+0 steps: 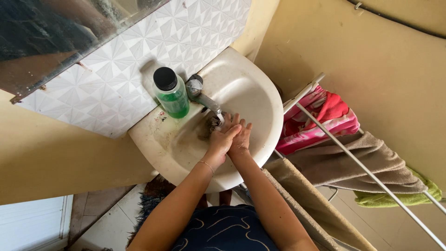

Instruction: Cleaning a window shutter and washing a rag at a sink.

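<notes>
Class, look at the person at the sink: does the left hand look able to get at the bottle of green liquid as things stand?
Probably yes. The left hand is pressed against the right hand under the tap; the bottle stands on the sink's rim beside the tap, with nothing between.

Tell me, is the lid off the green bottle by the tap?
No, the green bottle has its black cap on, and it stands on the sink rim beside the tap.
</notes>
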